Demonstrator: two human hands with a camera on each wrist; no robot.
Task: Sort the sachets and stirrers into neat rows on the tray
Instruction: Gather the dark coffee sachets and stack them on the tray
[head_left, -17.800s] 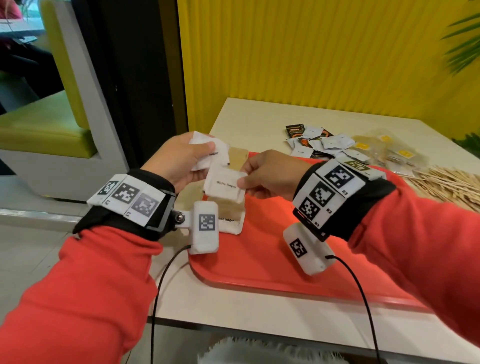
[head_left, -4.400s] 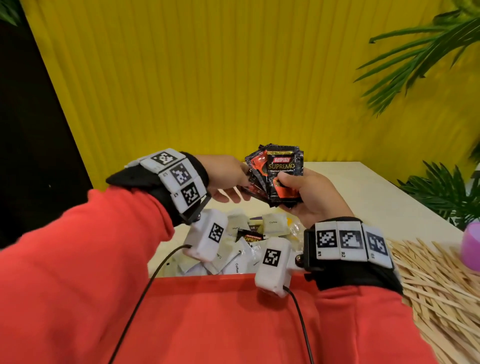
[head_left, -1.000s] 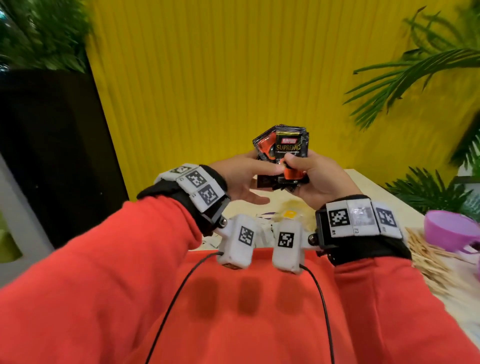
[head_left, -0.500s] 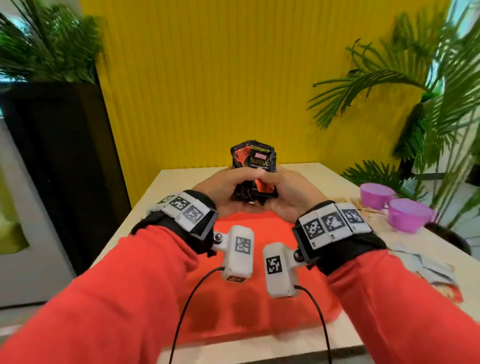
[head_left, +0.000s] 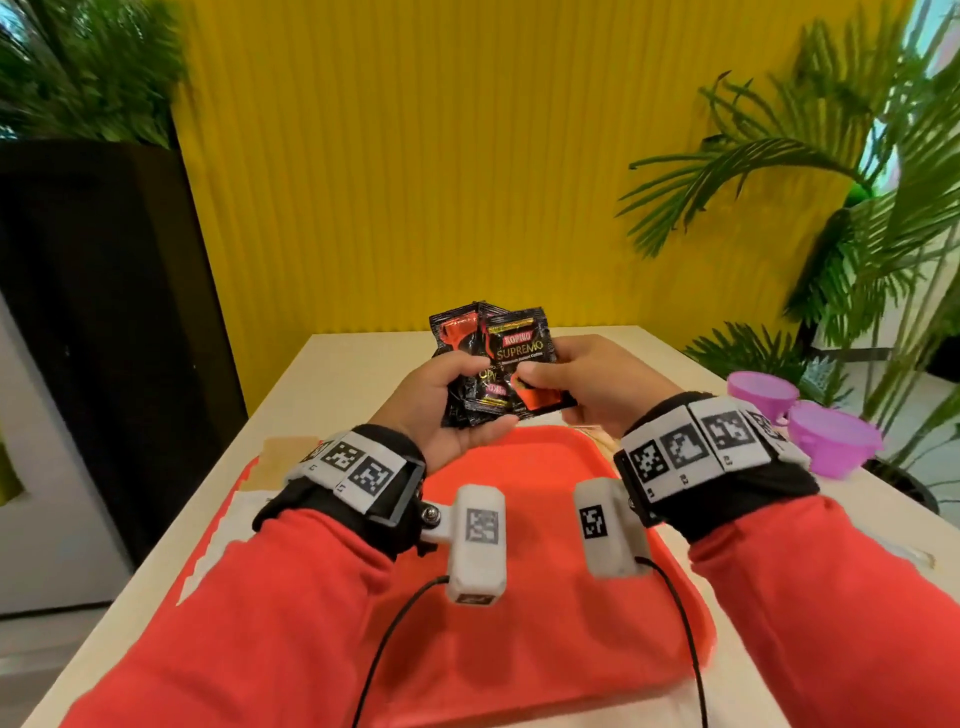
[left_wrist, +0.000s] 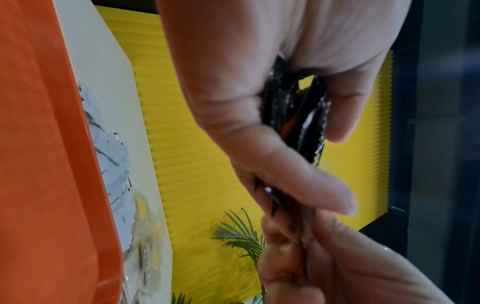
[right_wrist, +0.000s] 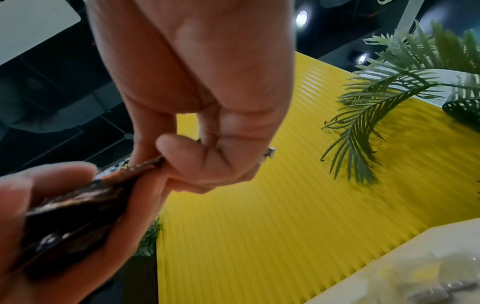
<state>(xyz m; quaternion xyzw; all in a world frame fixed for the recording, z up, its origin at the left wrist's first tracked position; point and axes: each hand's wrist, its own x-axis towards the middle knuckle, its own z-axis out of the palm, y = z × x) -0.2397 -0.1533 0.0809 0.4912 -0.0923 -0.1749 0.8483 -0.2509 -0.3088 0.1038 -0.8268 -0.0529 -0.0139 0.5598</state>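
A: Step in hand?
B: Squaring a bundle. Left hand (head_left: 451, 402) cups the black foil coffee sachets (head_left: 493, 364), fingers curled round them; right hand (head_left: 587, 384) pinches their right edge, above the red plastic tray (head_left: 545, 467).
A: Next?
B: Probably laying them down in a row.

One red tray (head_left: 545, 545) lies under the two hands, left hand (head_left: 441, 410) and right hand (head_left: 597, 384). Their fingers (head_left: 540, 375) share a fanned bunch of black Kopiko coffee sachets (head_left: 514, 358), at least three, exact number unclear. Two purple bowls (head_left: 826, 436) sit right of the fingers, on the one counter (head_left: 332, 374).
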